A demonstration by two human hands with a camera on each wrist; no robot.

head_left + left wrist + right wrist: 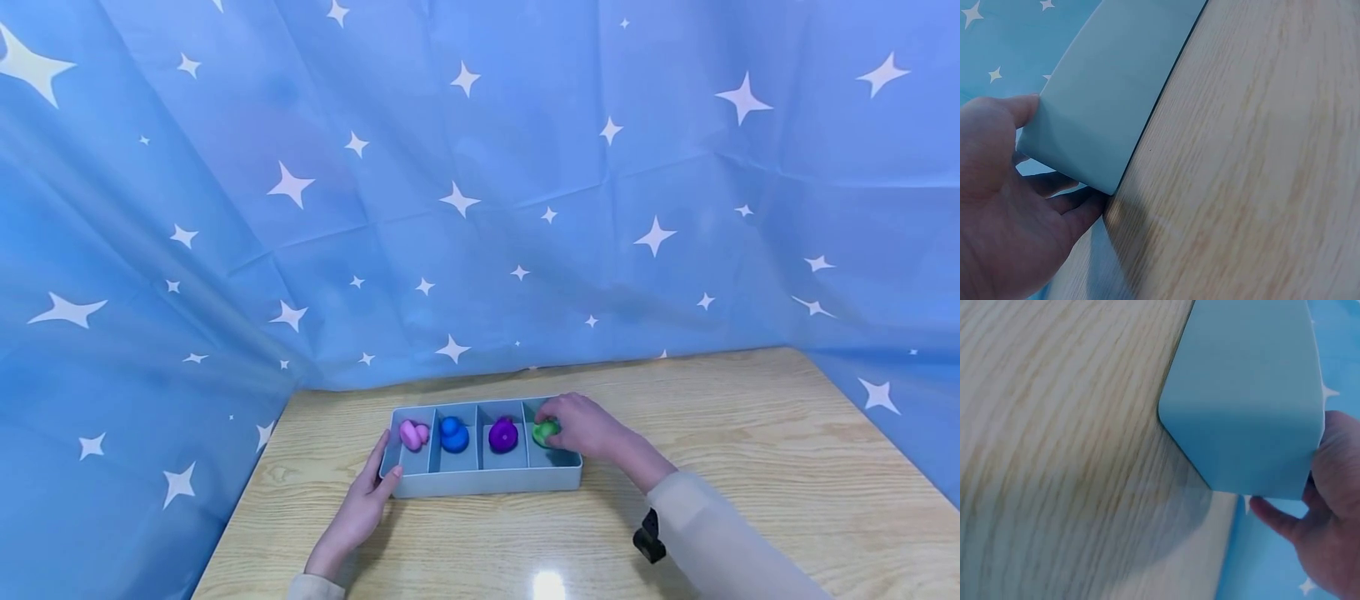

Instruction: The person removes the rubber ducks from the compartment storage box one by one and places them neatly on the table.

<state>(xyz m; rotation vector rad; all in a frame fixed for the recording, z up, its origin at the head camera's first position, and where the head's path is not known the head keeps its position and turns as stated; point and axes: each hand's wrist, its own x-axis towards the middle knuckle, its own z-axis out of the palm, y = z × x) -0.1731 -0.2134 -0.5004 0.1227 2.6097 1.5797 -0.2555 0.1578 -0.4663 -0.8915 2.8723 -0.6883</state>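
A pale blue-grey tray [487, 482] with a row of compartments sits on the table. My left hand [363, 502] holds its left end, the thumb at the front rim and the fingers along the end wall; the left wrist view shows this hand [1016, 200] at the tray's corner [1091, 106]. In the rightmost compartment my right hand [588, 429] grips a green rubber duck [544, 432]. The right wrist view shows that hand [1329, 515] over the end wall [1247, 450], its fingertips partly hidden. Pink [412, 435], blue [453, 435] and purple [503, 435] ducks occupy the other compartments.
The wooden table [750, 450] extends around the tray on all sides. A blue cloth with white stars [525, 250] hangs behind the table and down its sides. A black device [649, 537] is worn under the right wrist.
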